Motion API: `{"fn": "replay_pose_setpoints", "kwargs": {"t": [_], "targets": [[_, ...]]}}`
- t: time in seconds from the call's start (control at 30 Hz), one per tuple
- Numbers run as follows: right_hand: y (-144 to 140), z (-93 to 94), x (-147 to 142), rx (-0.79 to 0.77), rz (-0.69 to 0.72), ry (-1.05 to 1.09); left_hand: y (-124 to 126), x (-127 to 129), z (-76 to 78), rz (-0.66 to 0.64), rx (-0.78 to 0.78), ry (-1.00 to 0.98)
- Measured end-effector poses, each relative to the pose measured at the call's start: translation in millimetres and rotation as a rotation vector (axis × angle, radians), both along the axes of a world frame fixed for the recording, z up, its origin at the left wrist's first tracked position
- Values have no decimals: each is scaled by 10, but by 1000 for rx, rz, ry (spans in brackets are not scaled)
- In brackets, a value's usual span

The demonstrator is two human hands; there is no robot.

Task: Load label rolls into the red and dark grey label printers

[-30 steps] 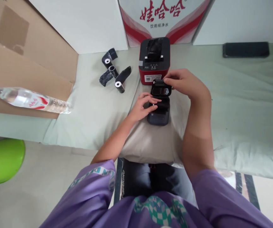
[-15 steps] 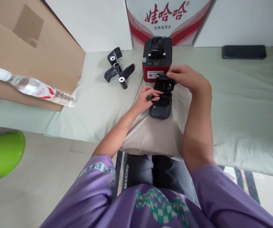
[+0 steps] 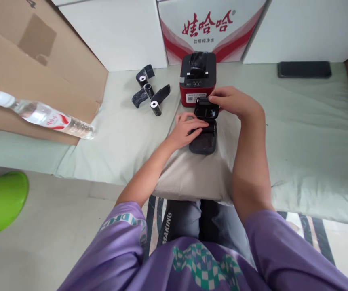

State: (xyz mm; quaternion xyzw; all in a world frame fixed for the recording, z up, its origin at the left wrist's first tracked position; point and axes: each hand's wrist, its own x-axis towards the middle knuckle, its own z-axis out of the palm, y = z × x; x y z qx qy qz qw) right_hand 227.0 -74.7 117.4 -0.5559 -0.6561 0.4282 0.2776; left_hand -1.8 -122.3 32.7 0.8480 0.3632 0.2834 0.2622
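A small black portable printer (image 3: 203, 144) lies on the cloth, its hinged lid (image 3: 206, 110) raised at the far side. The fingers and thumb of my right hand (image 3: 231, 101) pinch the lid's upper right edge. My left hand (image 3: 186, 131) reaches over the printer from the left, fingers stretched out and the fingertips in the paper compartment. A dark roll-like piece (image 3: 211, 127) shows beside those fingertips, partly covered by them. Just behind the lid stands a red and black receipt printer (image 3: 183, 92), with dark paper curling from its top.
Left of the printers lie several paper rolls (image 3: 155, 108) with black strips unrolled. A water bottle (image 3: 51, 117) and a cardboard box (image 3: 70, 76) are farther left. A black oblong case (image 3: 304, 69) lies at the back right, before white cartons (image 3: 307, 28). A green stool (image 3: 7, 202) stands on the floor.
My left fingers have moved right, deeper over the compartment, and straightened. My right hand still holds the lid up. The whole view has shifted slightly.
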Motion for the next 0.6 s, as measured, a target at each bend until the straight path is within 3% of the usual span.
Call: {"fn": "replay_pose_setpoints", "kwargs": {"t": [0.13, 0.33, 0.6], "targets": [[29, -27, -10, 19, -5, -14, -4, 51, 89, 48, -79, 68], [36, -19, -13, 26, 11, -37, 55, 119, 375, 15, -149, 172], [31, 25, -8, 23, 41, -72, 274, 315, 727, -128, -27, 474]]}}
